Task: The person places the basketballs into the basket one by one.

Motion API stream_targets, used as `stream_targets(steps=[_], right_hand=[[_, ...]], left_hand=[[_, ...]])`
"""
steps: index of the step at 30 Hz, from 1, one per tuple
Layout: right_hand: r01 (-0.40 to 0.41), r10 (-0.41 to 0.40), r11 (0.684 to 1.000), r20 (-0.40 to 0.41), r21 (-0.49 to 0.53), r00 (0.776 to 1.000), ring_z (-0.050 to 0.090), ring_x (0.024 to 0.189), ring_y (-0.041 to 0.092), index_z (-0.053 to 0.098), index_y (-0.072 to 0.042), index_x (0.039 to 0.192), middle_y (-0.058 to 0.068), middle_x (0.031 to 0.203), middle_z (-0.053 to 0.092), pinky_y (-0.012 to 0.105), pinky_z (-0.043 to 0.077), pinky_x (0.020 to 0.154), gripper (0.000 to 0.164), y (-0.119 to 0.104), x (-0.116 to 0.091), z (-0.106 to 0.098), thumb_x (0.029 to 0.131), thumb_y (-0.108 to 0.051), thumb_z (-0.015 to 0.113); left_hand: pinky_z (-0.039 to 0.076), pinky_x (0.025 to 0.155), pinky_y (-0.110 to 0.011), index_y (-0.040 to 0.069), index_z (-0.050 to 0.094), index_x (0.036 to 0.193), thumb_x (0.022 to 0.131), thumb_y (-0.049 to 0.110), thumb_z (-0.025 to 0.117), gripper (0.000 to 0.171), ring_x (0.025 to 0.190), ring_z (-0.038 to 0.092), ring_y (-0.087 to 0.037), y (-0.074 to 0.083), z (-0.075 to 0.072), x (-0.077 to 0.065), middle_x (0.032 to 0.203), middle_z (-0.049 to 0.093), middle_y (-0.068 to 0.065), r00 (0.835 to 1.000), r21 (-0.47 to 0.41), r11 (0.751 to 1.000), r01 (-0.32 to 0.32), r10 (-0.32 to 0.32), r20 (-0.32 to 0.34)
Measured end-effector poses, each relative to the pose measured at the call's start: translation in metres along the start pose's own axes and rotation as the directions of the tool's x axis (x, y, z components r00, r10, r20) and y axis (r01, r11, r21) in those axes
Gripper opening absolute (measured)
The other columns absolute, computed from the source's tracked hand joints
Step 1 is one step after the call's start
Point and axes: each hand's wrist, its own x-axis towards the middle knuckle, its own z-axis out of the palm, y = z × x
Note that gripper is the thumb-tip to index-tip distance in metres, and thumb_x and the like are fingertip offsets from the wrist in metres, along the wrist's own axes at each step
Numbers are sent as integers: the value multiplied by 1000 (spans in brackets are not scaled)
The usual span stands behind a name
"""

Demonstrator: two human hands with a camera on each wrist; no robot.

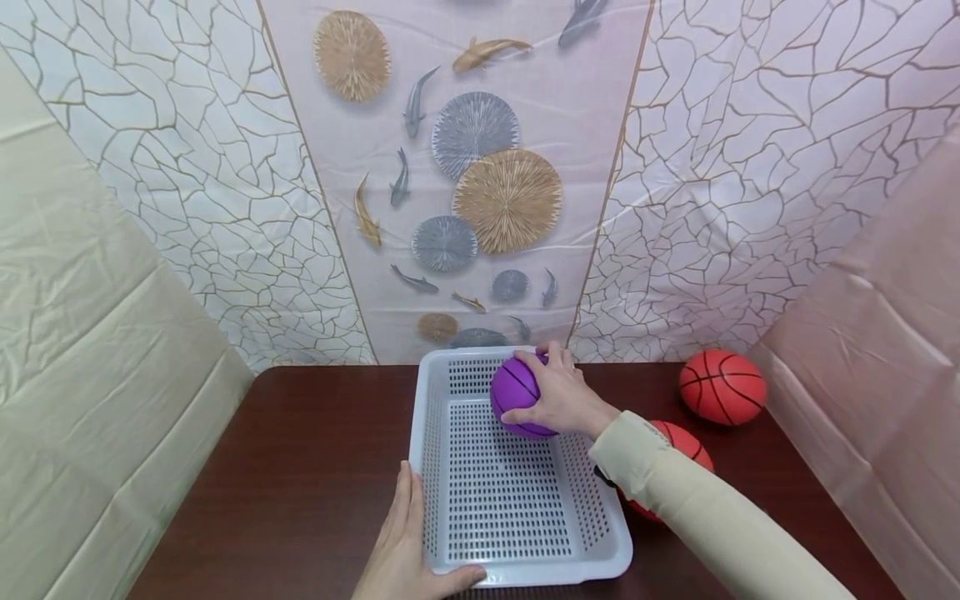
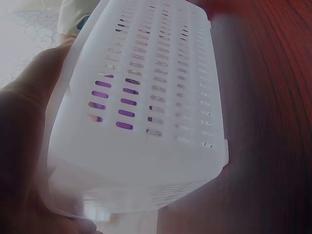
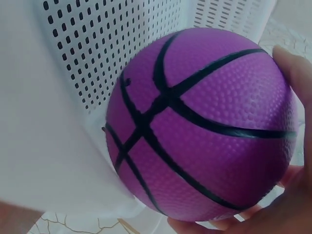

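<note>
So, purple ball (image 1: 512,390) inside basket (image 1: 555,572).

The white basket (image 1: 502,500) has room inside its near end; a red ball (image 1: 686,443) obstructs rightward.

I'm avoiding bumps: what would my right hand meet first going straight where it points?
Your right hand, holding the purple ball, would likely meet the basket's far wall first, though depth is unclear and it might clear the rim.

Within the fingers of the right hand (image 1: 559,397), the purple ball (image 1: 513,387) bears black lines; beneath them, a white basket (image 1: 495,542); rightward, black-lined red balls (image 1: 722,388).
</note>
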Motion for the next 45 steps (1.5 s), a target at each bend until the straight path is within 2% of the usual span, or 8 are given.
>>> stream_targets(steps=[5, 9, 13, 19, 23, 29, 35, 45], right_hand=[[60, -55, 996, 78, -60, 995, 37, 122, 37, 44, -22, 144, 16, 138, 34, 59, 41, 91, 100, -4, 4, 4, 61, -62, 83], [87, -75, 993, 137, -81, 988, 36, 127, 38, 43, -15, 146, 17, 141, 36, 59, 34, 100, 101, -5, 5, 8, 64, -60, 82], [102, -89, 990, 124, -98, 988, 37, 129, 39, 45, -11, 144, 19, 141, 39, 59, 29, 105, 89, -4, 5, 11, 73, -51, 81], [146, -139, 971, 49, -189, 989, 40, 127, 36, 55, -14, 137, 19, 135, 43, 61, 35, 101, 64, -2, 6, 1, 83, -38, 77], [145, -130, 973, 92, -181, 987, 39, 128, 34, 57, -16, 137, 17, 135, 43, 60, 36, 101, 56, -1, 3, -3, 87, -36, 74], [150, -131, 975, 117, -166, 984, 39, 128, 34, 54, -14, 139, 18, 136, 43, 61, 38, 99, 58, 1, -1, -2, 88, -34, 73], [162, -142, 973, 129, -163, 981, 36, 131, 36, 52, -13, 141, 21, 142, 39, 64, 36, 99, 62, 2, -6, -3, 87, -36, 73], [168, -148, 974, 135, -149, 980, 37, 131, 35, 52, -13, 141, 22, 142, 39, 60, 38, 98, 60, 3, -11, -9, 88, -34, 72]], left_hand=[[33, 103, -62, -2, 7, 154, 57, 80, 72, 142, 143, 17, -43, -2, -1, -1, 162, -6, -15, 1000, -1, 1000, 9, -9, 3], [35, 102, -62, -1, 8, 154, 58, 80, 71, 141, 141, 20, -44, -3, 0, -1, 162, -4, -16, 1000, 1, 1000, -12, 12, -17], [35, 102, -61, -3, 9, 154, 59, 81, 69, 140, 141, 21, -44, -4, 0, 0, 162, -3, -16, 998, 3, 999, -42, 42, -41], [34, 103, -62, -1, 7, 154, 59, 81, 70, 141, 142, 19, -42, -4, 0, -1, 162, -4, -15, 999, 6, 1000, -26, 26, -30], [34, 103, -62, -1, 7, 155, 58, 81, 70, 141, 142, 19, -42, -3, -2, -1, 162, -5, -13, 1000, 3, 1000, -1, 1, -16], [33, 104, -60, 0, 7, 155, 57, 82, 69, 141, 142, 20, -42, -2, -1, 0, 162, -4, -13, 1000, 0, 1000, 8, -8, -6], [34, 104, -59, -2, 9, 154, 58, 81, 70, 141, 142, 20, -42, -2, 1, -1, 162, -2, -15, 999, 13, 1000, -17, 17, -27], [33, 104, -61, -1, 8, 154, 58, 81, 70, 141, 142, 20, -43, -1, 1, -1, 162, -2, -16, 1000, 11, 1000, -2, 2, -18]])
